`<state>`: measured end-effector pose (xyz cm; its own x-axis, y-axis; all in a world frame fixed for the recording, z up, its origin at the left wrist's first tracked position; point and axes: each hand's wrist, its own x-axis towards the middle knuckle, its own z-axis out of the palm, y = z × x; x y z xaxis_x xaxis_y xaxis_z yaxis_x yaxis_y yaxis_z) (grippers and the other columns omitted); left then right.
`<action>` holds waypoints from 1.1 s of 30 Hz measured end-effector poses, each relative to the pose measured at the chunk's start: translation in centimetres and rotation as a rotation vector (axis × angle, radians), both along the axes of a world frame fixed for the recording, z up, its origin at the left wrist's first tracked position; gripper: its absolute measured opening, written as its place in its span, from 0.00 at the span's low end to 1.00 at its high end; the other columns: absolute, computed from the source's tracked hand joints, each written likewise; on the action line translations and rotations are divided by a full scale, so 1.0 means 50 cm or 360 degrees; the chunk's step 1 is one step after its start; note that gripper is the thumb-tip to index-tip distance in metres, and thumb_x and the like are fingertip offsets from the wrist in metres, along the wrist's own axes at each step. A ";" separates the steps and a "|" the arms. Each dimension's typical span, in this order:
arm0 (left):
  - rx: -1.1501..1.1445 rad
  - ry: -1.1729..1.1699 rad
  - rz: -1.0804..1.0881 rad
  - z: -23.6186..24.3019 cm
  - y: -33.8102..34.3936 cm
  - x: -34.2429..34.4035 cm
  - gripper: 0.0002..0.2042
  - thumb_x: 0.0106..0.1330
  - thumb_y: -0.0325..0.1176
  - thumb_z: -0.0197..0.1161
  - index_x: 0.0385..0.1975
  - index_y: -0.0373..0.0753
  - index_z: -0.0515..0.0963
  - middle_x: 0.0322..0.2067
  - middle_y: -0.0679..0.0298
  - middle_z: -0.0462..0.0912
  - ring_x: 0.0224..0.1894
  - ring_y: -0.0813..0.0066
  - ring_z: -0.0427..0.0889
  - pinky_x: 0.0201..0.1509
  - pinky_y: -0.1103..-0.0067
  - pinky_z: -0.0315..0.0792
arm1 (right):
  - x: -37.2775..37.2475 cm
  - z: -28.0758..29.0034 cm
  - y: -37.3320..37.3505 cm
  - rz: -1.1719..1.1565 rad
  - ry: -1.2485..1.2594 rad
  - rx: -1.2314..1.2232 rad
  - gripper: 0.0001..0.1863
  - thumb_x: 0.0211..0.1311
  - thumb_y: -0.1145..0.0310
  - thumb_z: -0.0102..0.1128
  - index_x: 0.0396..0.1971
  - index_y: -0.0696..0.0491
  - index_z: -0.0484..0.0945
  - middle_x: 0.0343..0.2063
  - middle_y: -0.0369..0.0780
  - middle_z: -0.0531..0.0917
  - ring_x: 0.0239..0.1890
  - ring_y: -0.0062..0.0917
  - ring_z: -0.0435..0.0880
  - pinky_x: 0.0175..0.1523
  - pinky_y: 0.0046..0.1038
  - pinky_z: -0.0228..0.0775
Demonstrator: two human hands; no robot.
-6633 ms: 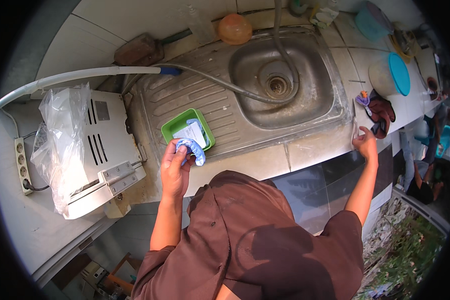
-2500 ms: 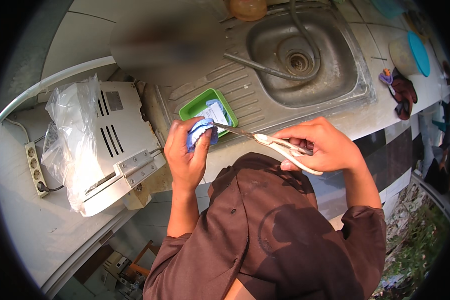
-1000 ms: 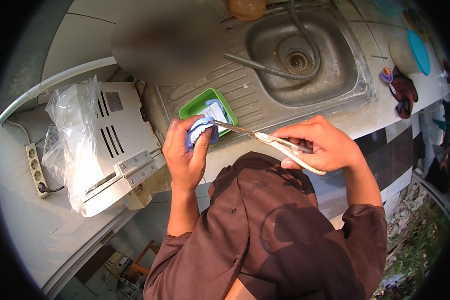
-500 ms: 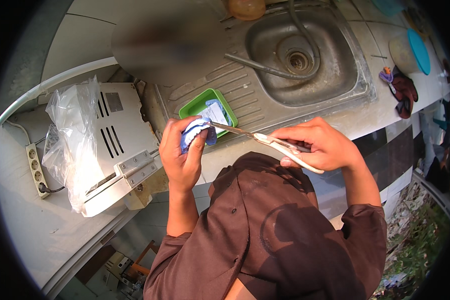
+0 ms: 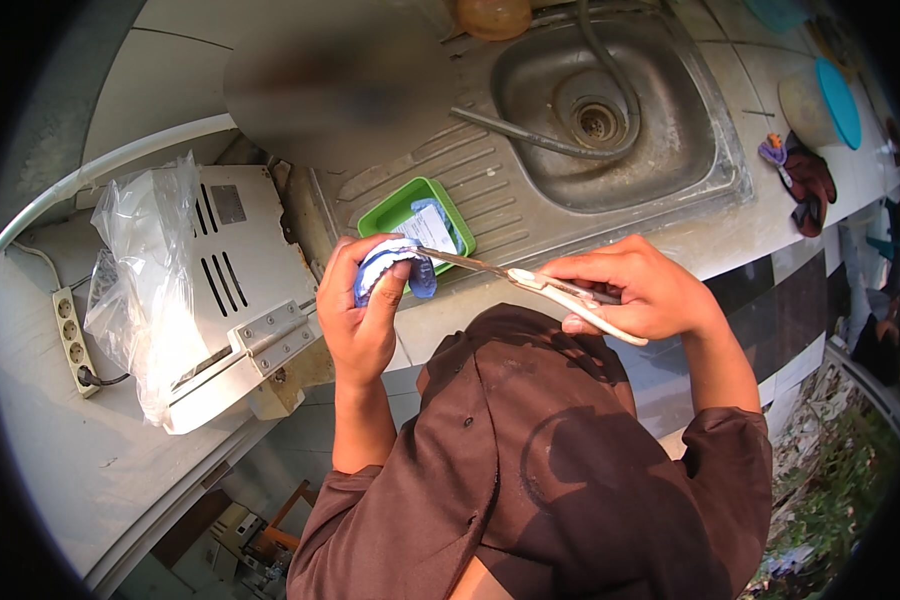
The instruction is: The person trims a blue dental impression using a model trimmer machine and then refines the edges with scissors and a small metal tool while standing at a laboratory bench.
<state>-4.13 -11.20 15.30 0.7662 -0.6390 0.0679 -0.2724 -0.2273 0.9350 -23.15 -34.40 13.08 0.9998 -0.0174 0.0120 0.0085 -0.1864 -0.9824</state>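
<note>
My left hand [image 5: 362,318] grips a small blue and white plastic sachet [image 5: 390,262], held up over the counter edge. In my right hand [image 5: 637,288] is a pair of scissors with pale handles [image 5: 530,282]; its blades point left and reach the sachet's top. Just behind the sachet, a green rectangular tray [image 5: 400,207] sits on the ribbed drainboard with another white and blue packet [image 5: 432,227] lying in it.
A steel sink [image 5: 610,110] with a hose lies behind. A white appliance [image 5: 238,290] with a clear plastic bag [image 5: 145,270] and a power strip [image 5: 72,340] stand left. A teal-lidded bowl [image 5: 820,100] and a dark cloth [image 5: 808,185] sit right.
My right hand, earlier on the counter at the right, now holds scissors at the sachet. Over the last second the left hand tilted the sachet slightly; the scissors stayed at its top.
</note>
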 end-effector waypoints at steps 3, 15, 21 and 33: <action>-0.0043 0.0154 0.0037 0.002 0.001 -0.001 0.09 0.64 0.28 0.66 0.40 0.31 0.79 0.31 0.64 0.78 0.34 0.78 0.76 0.38 0.83 0.69 | -0.002 0.002 -0.001 -0.0007 0.0069 0.0030 0.25 0.52 0.62 0.76 0.48 0.58 0.81 0.22 0.40 0.83 0.20 0.22 0.77 0.26 0.23 0.66; 0.0022 -0.0102 0.0037 0.000 -0.002 0.004 0.10 0.63 0.28 0.66 0.41 0.32 0.79 0.32 0.62 0.78 0.34 0.77 0.77 0.39 0.82 0.69 | -0.007 0.028 -0.020 0.0007 0.0151 -0.0075 0.31 0.42 0.60 0.80 0.48 0.58 0.81 0.29 0.40 0.84 0.25 0.20 0.79 0.31 0.21 0.69; 0.0033 -0.0427 0.0018 -0.006 -0.004 0.004 0.11 0.60 0.26 0.67 0.41 0.33 0.79 0.33 0.60 0.78 0.34 0.72 0.77 0.39 0.79 0.69 | 0.006 0.042 -0.009 -0.0034 -0.0025 -0.0120 0.29 0.45 0.58 0.77 0.45 0.61 0.81 0.28 0.46 0.85 0.25 0.35 0.82 0.32 0.28 0.73; 0.0157 -0.0690 -0.0065 -0.003 -0.013 0.001 0.12 0.58 0.25 0.68 0.41 0.32 0.79 0.34 0.57 0.80 0.33 0.66 0.78 0.39 0.77 0.71 | 0.014 0.049 -0.011 0.0042 0.0180 -0.0180 0.29 0.46 0.58 0.78 0.47 0.58 0.80 0.29 0.45 0.84 0.27 0.33 0.83 0.33 0.27 0.72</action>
<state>-4.09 -11.86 15.13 0.6544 -0.6875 0.3149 -0.6452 -0.2904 0.7067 -22.45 -34.97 15.52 0.9950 0.0039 -0.1002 -0.0945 -0.2970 -0.9502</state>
